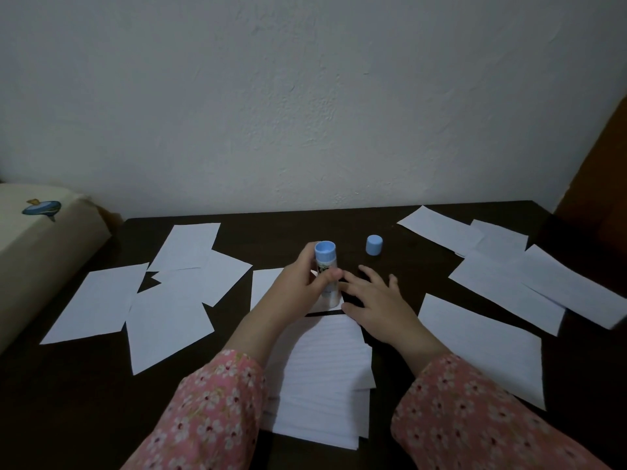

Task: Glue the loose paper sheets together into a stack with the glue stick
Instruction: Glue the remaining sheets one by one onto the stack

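Note:
My left hand (300, 288) grips the glue stick (325, 266), a white tube with a blue end turned up, held upright over the far edge of the paper stack (322, 381). Its blue cap (374, 245) stands apart on the table behind my hands. My right hand (376, 305) lies flat with fingers spread, resting on the table and the stack's far right corner, just beside the tube. The stack of white sheets sits between my forearms, near the front.
Loose white sheets lie on the dark table (271, 232): several overlapping at left (169, 293), several at right (509, 276), one near my right arm (481, 344). A cream cushion (40, 252) borders the table's left. A wall stands behind.

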A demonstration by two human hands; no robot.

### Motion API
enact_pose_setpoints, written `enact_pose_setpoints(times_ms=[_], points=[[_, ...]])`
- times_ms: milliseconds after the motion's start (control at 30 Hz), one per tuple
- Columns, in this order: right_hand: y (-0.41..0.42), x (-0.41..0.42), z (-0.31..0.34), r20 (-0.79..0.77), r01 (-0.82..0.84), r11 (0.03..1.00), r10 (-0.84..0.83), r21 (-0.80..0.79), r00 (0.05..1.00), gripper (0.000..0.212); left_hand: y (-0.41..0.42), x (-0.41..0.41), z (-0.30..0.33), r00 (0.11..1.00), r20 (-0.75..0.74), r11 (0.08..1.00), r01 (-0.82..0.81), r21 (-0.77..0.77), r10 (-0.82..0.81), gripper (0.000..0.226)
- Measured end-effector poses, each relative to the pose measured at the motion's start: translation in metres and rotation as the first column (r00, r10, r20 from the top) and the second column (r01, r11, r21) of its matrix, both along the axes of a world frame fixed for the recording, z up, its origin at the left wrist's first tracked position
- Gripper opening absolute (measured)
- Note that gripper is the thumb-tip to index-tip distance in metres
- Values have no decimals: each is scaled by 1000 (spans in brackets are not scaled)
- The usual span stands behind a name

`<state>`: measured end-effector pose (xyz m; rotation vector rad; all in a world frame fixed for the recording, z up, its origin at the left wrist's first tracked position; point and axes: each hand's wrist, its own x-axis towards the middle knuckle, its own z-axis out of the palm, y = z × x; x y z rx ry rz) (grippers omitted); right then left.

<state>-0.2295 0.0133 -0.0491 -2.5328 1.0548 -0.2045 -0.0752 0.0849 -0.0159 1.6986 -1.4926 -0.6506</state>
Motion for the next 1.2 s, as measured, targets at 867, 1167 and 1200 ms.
enact_pose_setpoints(times_ms=[867,1167,1200], points=[[-4,3,-5,21,22,1000,-23,9,1000,46,23,14,12,993,113,998,17,65,-24,40],[-5,4,-6,0,33,999,-33,3,999,47,34,33,11,992,114,991,-66,119,52,43],[-5,4,-6,-4,33,999,-33,1,999,47,36,35,10,992,113,990,-68,121,55,42]])
